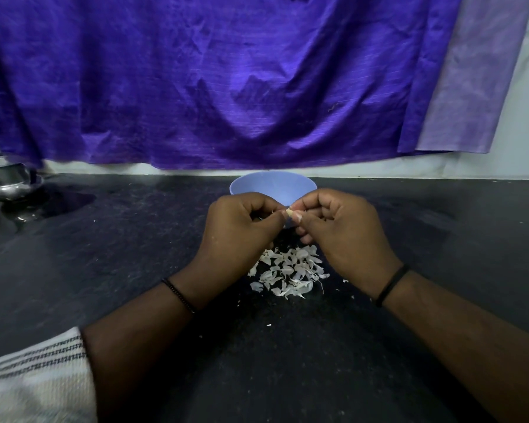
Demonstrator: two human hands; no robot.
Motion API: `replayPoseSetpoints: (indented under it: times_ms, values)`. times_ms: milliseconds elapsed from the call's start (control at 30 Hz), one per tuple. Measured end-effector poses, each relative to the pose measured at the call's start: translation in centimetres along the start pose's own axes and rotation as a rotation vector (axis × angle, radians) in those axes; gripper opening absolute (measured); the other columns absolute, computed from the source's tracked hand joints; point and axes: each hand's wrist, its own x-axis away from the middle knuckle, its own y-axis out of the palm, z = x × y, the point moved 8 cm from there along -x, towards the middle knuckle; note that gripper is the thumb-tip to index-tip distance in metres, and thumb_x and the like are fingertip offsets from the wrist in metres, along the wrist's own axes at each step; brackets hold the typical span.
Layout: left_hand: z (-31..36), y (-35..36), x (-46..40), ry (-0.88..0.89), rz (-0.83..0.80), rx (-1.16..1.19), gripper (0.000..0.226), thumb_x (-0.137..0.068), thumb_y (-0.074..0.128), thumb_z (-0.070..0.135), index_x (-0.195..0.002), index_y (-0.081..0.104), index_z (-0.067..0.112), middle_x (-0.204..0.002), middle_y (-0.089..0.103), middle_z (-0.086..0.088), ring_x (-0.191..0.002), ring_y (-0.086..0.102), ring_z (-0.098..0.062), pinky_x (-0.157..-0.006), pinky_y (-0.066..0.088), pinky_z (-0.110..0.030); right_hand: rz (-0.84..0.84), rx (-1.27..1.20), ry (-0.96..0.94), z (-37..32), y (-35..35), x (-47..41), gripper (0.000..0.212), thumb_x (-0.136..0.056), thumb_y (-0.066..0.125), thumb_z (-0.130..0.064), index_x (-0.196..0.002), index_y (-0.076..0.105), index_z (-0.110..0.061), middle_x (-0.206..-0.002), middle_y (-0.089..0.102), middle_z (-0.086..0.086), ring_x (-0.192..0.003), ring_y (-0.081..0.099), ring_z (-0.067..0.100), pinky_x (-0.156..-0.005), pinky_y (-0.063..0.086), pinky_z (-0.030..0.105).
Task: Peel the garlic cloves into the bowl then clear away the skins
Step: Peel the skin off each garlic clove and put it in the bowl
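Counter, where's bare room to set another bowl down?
Free: the dark counter right of the blue bowl, and the stretch between the bowl and the steel pot at left. Crowded: the skins piled under both hands.

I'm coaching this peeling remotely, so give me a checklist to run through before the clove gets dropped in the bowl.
1. Garlic clove pinched by left hand and right hand: ok.
2. Clove fully peeled: cannot tell, fingers cover most of it.
3. Bowl upright just beyond the hands: ok.
4. Skins piled on the counter, outside the bowl: ok.
5. Skins cleared away: not ok.
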Motion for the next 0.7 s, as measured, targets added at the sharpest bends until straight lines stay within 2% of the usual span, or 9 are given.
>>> replayPoseSetpoints:
  times_ms: [200, 333, 467, 700]
  values:
    - [0.11, -0.03, 0.06, 0.012, -0.007, 0.037, 0.012, -0.082, 0.075, 0.019, -0.076, 0.075, 0.009, -0.053, 0.065, 0.005, -0.043, 0.057, -0.009, -0.045, 0.047, -0.025, -0.008, 0.082, -0.072, -0.48, -0.02, -0.05, 0.007, -0.089, 0.072, -0.01, -0.091, 0.074, -0.017, -0.078, 0.074, -0.003, -0.071, 0.07, 0.01, -0.067, 0.061, 0.03]
    - [0.03, -0.01, 0.01, 0.006, -0.023, 0.026, 0.01, -0.082, 0.075, 0.017, -0.075, 0.076, 0.01, -0.054, 0.065, 0.002, -0.045, 0.058, -0.01, -0.048, 0.05, -0.033, -0.015, 0.119, -0.104, -0.86, -0.03, 0.04, 0.008, -0.089, 0.072, -0.009, -0.09, 0.075, -0.016, -0.077, 0.073, -0.005, -0.072, 0.07, 0.009, -0.068, 0.061, 0.031]
    - [-0.16, 0.04, -0.07, -0.005, -0.025, 0.035, 0.012, -0.08, 0.076, 0.015, -0.069, 0.075, 0.011, -0.051, 0.064, 0.0, -0.043, 0.055, -0.01, -0.047, 0.047, -0.031, -0.017, 0.108, -0.094, -0.81, -0.02, 0.02, 0.011, -0.089, 0.072, -0.007, -0.088, 0.075, -0.017, -0.075, 0.073, -0.003, -0.07, 0.07, 0.01, -0.068, 0.062, 0.034]
    - [-0.61, 0.15, 0.03, -0.103, -0.025, 0.154, 0.012, -0.078, 0.075, 0.015, -0.068, 0.074, 0.009, -0.051, 0.065, -0.008, -0.044, 0.057, -0.02, -0.051, 0.052, -0.038, -0.015, 0.108, -0.102, -0.95, 0.07, 0.11, 0.01, -0.088, 0.072, -0.006, -0.087, 0.075, -0.016, -0.076, 0.073, -0.003, -0.069, 0.07, 0.009, -0.067, 0.061, 0.031]
